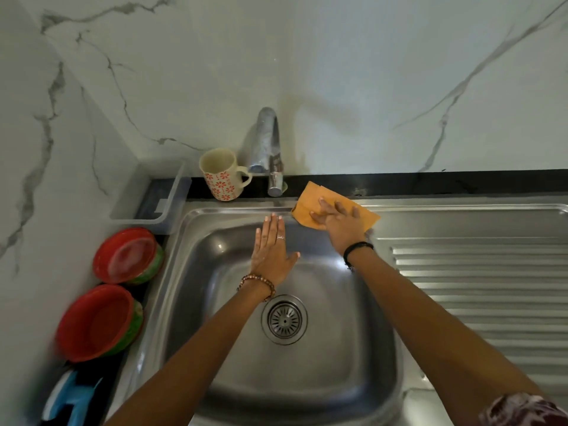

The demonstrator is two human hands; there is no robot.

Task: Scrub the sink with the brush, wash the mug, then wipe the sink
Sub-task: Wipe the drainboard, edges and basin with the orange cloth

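While right hand (pixel 338 221) presses cloth (pixel 310 204), steel sink (pixel 353 379) (perhaps wet), marble walls (pixel 338 72).

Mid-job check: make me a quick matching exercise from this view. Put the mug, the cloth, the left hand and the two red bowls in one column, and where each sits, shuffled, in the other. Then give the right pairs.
Things:
1. mug
2. orange cloth
3. left hand
4. red bowls

Places:
A. on the counter left of the sink
B. over the basin, fingers straight, holding nothing
C. upright on the back ledge, left of the tap
D. on the sink's back rim, pressed flat under the right hand

Pairs: 1-C, 2-D, 3-B, 4-A
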